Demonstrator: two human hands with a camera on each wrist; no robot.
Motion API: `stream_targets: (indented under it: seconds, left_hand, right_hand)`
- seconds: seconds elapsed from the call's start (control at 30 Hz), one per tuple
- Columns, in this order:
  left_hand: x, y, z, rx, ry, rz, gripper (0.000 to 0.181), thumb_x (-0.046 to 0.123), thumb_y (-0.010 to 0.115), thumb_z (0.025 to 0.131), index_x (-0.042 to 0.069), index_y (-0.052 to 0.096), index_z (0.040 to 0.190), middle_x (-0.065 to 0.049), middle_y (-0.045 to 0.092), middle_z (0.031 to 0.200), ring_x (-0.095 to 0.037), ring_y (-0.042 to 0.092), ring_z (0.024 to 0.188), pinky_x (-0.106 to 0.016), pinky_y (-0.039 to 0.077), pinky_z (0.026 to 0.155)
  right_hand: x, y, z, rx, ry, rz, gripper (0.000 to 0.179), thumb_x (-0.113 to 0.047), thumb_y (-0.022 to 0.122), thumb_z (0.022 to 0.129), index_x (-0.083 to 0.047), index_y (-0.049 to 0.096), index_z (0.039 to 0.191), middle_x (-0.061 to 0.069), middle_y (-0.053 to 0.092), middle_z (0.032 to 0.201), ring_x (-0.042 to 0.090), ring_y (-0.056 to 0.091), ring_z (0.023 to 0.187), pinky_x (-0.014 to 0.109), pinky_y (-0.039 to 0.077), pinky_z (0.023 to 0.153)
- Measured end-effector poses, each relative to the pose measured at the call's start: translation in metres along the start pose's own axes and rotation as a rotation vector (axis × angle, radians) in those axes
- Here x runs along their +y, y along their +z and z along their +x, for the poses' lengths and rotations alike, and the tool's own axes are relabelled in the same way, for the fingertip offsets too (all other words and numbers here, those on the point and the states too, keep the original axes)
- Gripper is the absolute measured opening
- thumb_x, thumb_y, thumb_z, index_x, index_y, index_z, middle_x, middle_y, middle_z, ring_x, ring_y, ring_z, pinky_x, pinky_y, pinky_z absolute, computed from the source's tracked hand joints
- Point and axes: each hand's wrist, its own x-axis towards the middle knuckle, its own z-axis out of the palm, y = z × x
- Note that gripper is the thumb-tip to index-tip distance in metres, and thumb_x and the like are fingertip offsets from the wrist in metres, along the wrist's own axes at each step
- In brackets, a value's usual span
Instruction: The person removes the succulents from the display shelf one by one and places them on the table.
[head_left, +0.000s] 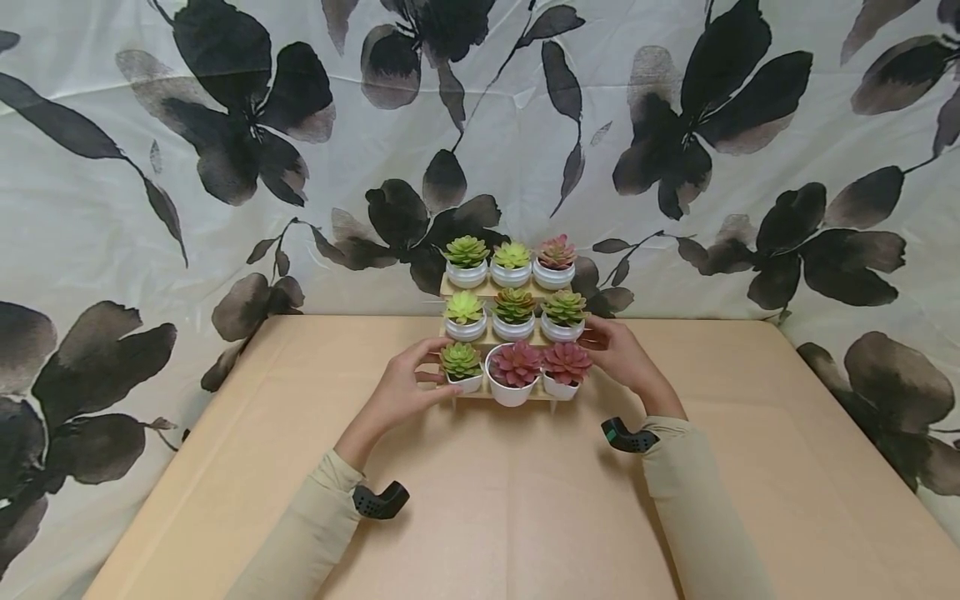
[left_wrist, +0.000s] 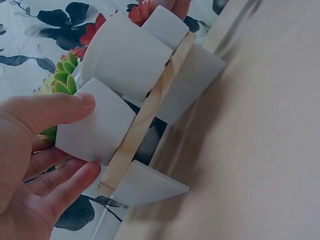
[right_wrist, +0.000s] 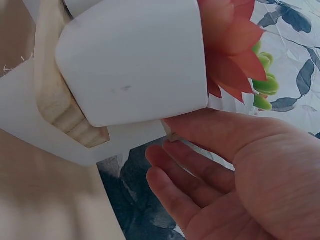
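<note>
A three-step wooden stand point(left_wrist: 150, 112) with white supports point(left_wrist: 150, 182) bears rows of small potted succulents. At the front left is a green succulent in a white pot point(left_wrist: 95, 122). My left hand point(head_left: 401, 385) grips that pot, thumb on its front and fingers around its outer side. Beside it are a larger pot with a red succulent point(head_left: 516, 364) and, at the front right, another red succulent point(head_left: 567, 362) in a white pot point(right_wrist: 132, 62). My right hand point(head_left: 621, 354) is at the stand's right side, thumb right at that pot's edge, other fingers loosely bent and holding nothing.
Green succulents point(head_left: 514, 306) fill the middle step. A pink succulent point(head_left: 557, 252) stands at the top right beside two green ones. The stand is near the back of the tan table point(head_left: 510, 500), before a floral cloth point(head_left: 510, 158).
</note>
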Motion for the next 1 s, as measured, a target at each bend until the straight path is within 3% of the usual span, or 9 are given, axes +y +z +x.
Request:
stream_targets:
  seconds: [0.43,0.77,1.0]
  left_hand:
    - [0.001,-0.004,-0.002,-0.022,-0.027,-0.015,0.066,0.012,0.083,0.076,0.009,0.051,0.134,-0.013,0.057,0.123,-0.029,0.061,0.109,-0.029,0.060,0.085]
    - [0.006,-0.014,-0.001,-0.005,-0.024,-0.034,0.069,0.001,0.079,0.077,-0.001,0.047,0.137,-0.022,0.054,0.131,-0.038,0.057,0.114,-0.050,0.058,0.089]
    - [0.004,-0.020,-0.002,0.009,0.001,-0.041,0.067,0.008,0.082,0.076,0.008,0.050,0.135,-0.014,0.057,0.128,-0.031,0.058,0.113,-0.045,0.059,0.088]
  right_hand:
    - [-0.001,0.002,0.000,0.013,-0.007,0.001,0.050,0.007,0.059,0.089,0.008,0.044,0.138,0.032,0.052,0.133,0.046,0.054,0.122,0.053,0.045,0.104]
    - [-0.002,0.000,0.000,0.016,-0.001,-0.015,0.047,0.004,0.058,0.091,0.008,0.046,0.137,0.032,0.052,0.133,0.046,0.054,0.123,0.053,0.045,0.105]
    - [0.000,0.000,0.000,0.014,0.000,-0.029,0.046,0.004,0.058,0.091,0.007,0.048,0.136,0.030,0.054,0.133,0.044,0.056,0.122,0.051,0.046,0.104]
